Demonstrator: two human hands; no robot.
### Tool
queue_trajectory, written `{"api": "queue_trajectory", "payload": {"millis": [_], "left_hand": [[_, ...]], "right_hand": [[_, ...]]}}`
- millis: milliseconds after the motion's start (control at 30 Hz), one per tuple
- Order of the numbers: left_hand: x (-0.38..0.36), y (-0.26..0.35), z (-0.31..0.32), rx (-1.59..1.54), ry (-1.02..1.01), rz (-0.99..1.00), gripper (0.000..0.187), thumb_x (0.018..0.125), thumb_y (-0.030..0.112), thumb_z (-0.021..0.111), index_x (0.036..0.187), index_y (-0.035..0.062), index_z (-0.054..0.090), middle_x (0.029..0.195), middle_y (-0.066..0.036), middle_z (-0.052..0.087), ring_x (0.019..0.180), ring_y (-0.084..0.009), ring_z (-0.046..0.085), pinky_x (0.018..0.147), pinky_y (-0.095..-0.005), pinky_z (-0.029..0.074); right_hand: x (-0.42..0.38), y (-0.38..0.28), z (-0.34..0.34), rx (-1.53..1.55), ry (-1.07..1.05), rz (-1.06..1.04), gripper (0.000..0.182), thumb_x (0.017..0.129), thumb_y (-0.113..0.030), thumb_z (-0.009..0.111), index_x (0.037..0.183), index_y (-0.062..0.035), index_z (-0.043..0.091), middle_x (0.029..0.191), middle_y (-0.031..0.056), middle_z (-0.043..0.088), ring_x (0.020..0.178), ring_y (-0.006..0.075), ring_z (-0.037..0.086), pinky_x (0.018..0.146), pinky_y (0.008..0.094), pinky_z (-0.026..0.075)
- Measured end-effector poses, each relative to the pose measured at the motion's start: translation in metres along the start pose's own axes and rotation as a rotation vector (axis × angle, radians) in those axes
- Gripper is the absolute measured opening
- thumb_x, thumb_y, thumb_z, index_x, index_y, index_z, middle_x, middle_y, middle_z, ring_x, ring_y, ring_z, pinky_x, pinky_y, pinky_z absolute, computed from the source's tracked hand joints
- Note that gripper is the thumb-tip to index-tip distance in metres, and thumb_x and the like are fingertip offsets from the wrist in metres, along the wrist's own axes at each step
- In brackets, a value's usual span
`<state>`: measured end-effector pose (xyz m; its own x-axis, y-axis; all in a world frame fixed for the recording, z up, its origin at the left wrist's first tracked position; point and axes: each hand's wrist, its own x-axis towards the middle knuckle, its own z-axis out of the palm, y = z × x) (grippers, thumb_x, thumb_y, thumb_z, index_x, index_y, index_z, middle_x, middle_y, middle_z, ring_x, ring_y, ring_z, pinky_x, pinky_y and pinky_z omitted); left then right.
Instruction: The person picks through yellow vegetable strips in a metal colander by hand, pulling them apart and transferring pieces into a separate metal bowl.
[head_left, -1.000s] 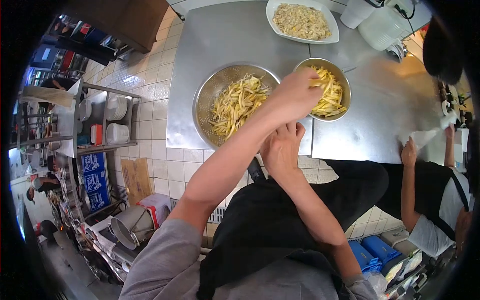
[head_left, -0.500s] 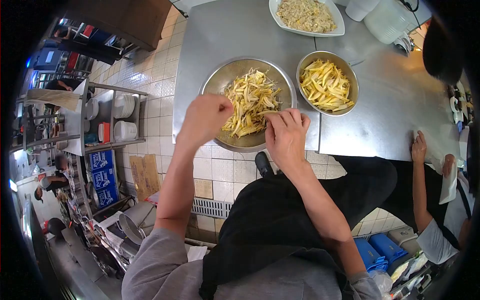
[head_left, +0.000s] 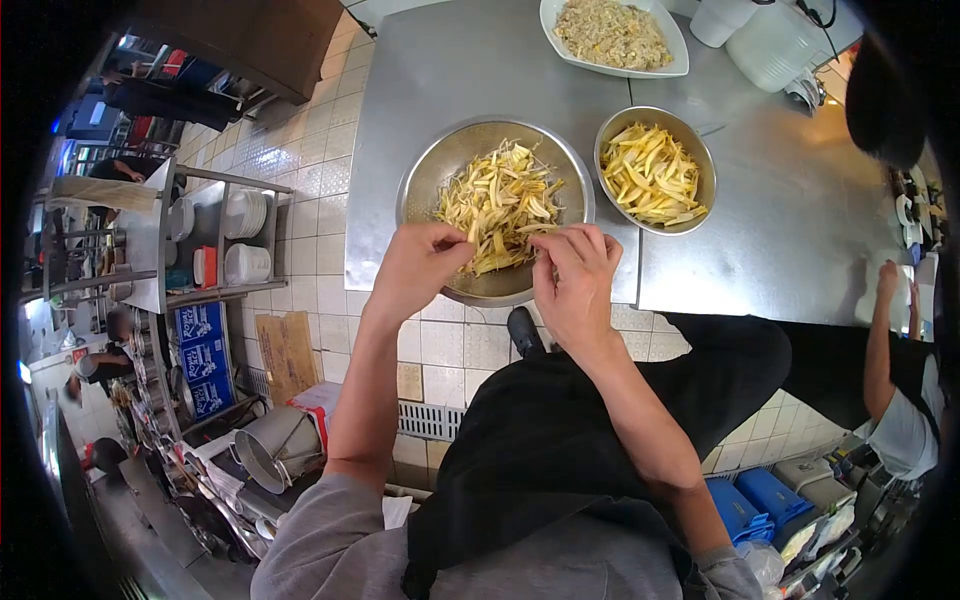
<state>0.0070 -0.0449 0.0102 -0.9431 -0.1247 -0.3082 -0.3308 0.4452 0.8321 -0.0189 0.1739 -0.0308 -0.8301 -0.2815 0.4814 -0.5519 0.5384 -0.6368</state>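
A wide metal bowl (head_left: 420,190) at the table's front edge holds a heap of yellow-white strips (head_left: 505,200) with thin stringy ends. Over its left rim is my left hand (head_left: 422,262), thumb and fingers pinched together beside the heap; what lies between them is too small to name. My right hand (head_left: 578,275) is over the front right rim, fingertips pinched at the heap's edge on something I cannot make out. To the right stands a smaller metal bowl (head_left: 709,170) full of cleaner yellow strips (head_left: 650,175).
A white dish (head_left: 680,50) of chopped food sits at the table's back, near a white container (head_left: 768,50). At the right edge another person's arm (head_left: 880,340) reaches the steel table (head_left: 760,220). Shelves with plates (head_left: 245,212) stand left.
My left hand has moved down and slightly right, to the heap's front left edge. My right hand has barely moved. The other person's arm at the right has shifted right.
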Motion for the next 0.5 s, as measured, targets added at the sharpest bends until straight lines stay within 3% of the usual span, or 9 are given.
{"api": "queue_trajectory", "payload": {"millis": [33,100,300,500], "left_hand": [[-0.001,0.000,0.000,0.001,0.002,0.002,0.024,0.089,0.017,0.074,0.097,-0.0055,0.075,0.076,-0.009,0.072,0.068,-0.0171,0.066,0.064,-0.0331,0.051],[-0.003,0.009,0.001,-0.194,-0.079,-0.111,0.023,0.095,0.017,0.074,0.103,-0.0033,0.077,0.077,0.001,0.068,0.069,-0.0052,0.057,0.061,-0.0231,0.045],[-0.003,0.004,0.017,-0.542,-0.181,-0.140,0.017,0.099,0.015,0.070,0.106,0.0013,0.078,0.078,0.002,0.066,0.067,-0.0027,0.056,0.059,-0.0197,0.042],[-0.003,0.007,0.021,-0.543,-0.186,-0.128,0.019,0.099,0.015,0.070,0.107,-0.0005,0.077,0.078,0.003,0.066,0.067,-0.0035,0.057,0.059,-0.0200,0.043]], "right_hand": [[0.001,-0.003,-0.002,0.000,0.002,-0.002,0.027,0.075,0.001,0.072,0.100,-0.0075,0.073,0.097,0.0049,0.069,0.103,0.0271,0.060,0.094,0.0477,0.038],[0.006,-0.010,-0.007,-0.031,0.036,-0.029,0.025,0.076,0.000,0.073,0.099,-0.0084,0.073,0.098,0.0041,0.070,0.102,0.0260,0.060,0.094,0.0472,0.038],[0.012,-0.025,-0.016,0.172,-0.001,0.016,0.014,0.081,-0.006,0.077,0.095,-0.0080,0.074,0.094,0.0028,0.072,0.096,0.0241,0.063,0.091,0.0436,0.039],[0.003,-0.029,-0.024,0.182,-0.137,0.085,0.015,0.080,-0.007,0.082,0.094,-0.0056,0.077,0.090,0.0048,0.074,0.092,0.0242,0.065,0.087,0.0386,0.042]]}}
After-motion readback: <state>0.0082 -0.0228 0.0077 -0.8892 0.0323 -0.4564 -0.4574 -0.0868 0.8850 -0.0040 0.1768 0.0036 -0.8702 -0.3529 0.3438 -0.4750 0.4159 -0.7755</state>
